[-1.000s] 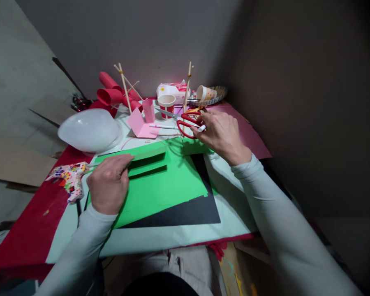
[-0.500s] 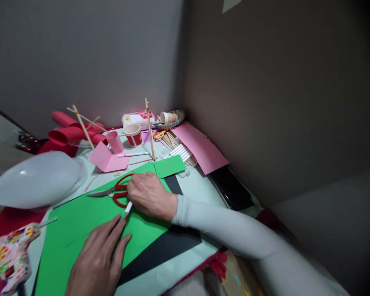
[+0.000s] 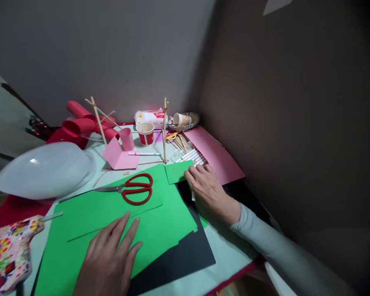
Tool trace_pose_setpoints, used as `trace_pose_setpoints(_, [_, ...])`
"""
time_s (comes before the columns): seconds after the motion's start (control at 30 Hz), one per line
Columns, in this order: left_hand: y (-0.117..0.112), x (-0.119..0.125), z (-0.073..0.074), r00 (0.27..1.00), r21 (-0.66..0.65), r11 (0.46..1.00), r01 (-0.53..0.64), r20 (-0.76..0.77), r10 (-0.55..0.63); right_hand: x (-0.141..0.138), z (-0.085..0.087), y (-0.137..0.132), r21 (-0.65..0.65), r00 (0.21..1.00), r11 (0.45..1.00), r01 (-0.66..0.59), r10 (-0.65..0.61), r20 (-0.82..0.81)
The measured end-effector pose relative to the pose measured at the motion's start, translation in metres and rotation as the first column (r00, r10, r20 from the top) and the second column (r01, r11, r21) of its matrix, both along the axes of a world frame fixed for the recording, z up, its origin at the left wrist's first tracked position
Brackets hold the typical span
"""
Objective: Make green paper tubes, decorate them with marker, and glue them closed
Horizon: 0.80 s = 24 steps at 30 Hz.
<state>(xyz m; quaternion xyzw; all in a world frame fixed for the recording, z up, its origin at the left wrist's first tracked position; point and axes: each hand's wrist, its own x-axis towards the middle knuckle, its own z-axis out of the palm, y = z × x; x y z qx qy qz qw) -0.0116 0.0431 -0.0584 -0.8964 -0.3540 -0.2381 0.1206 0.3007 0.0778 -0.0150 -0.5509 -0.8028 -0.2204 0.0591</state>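
My left hand (image 3: 109,257) lies on a large green paper sheet (image 3: 58,246), fingers stretched out and slightly apart. Its fingertips rest beside a thin dark line across the sheet; whether this is a drawn line or a cut edge I cannot tell. Closed around a white marker (image 3: 193,196), my right hand (image 3: 208,187) is at the right end of a small green paper rectangle (image 3: 177,172). Most of the marker is hidden by the fingers. Red-handled scissors (image 3: 137,189) lie on the green sheet, blades pointing left, touched by neither hand.
Black paper (image 3: 185,257) lies beneath the green sheet. Behind are a stick frame (image 3: 165,135), a red paper cup (image 3: 145,133), folded pink paper (image 3: 120,156) and several white markers (image 3: 193,155). A translucent balloon (image 3: 43,170) and a patterned glue gun (image 3: 14,248) are at left.
My right hand has moved right, away from the scissors to the small green rectangle, carrying the white marker. The thin line on the green sheet now shows. The camera view has shifted.
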Motion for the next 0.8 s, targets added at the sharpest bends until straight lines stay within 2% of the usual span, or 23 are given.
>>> trace_pose_setpoints(0.13, [0.002, -0.006, -0.006, 0.999, 0.023, 0.999, 0.029, -0.038, -0.028, -0.002, 0.004, 0.005, 0.029, 1.0, 0.999, 0.02, -0.02, 0.003])
trace_pose_setpoints(0.27, [0.002, -0.016, -0.016, 0.992, 0.016, 1.0, 0.019, -0.123, -0.016, 0.003, 0.026, -0.006, 0.083, 0.998, 0.995, 0.056, -0.057, 0.001])
trace_pose_setpoints(0.37, [0.0, -0.02, -0.019, 0.986, -0.005, 1.0, 0.005, -0.164, -0.006, 0.017, 0.044, -0.017, 0.201, 0.981, 0.966, 0.163, -0.181, 0.073])
trace_pose_setpoints(0.43, [-0.001, -0.019, -0.017, 0.983, -0.031, 0.999, -0.007, -0.184, 0.001, 0.027, 0.049, -0.023, 0.245, 0.952, 0.938, 0.246, -0.282, 0.121])
trace_pose_setpoints(0.53, [-0.003, -0.015, -0.011, 0.982, -0.067, 0.997, -0.027, -0.186, 0.014, 0.038, 0.046, -0.029, 0.235, 0.925, 0.927, 0.292, -0.337, 0.178])
trace_pose_setpoints(0.7, [-0.006, -0.01, -0.006, 0.987, -0.096, 0.995, -0.041, -0.159, 0.025, 0.033, 0.031, -0.035, 0.097, 0.954, 0.979, 0.177, -0.195, 0.228])
trace_pose_setpoints(0.8, [-0.008, -0.01, -0.007, 0.986, -0.093, 0.994, -0.049, -0.164, 0.034, 0.026, 0.027, -0.038, 0.051, 0.966, 0.988, 0.144, -0.151, 0.208])
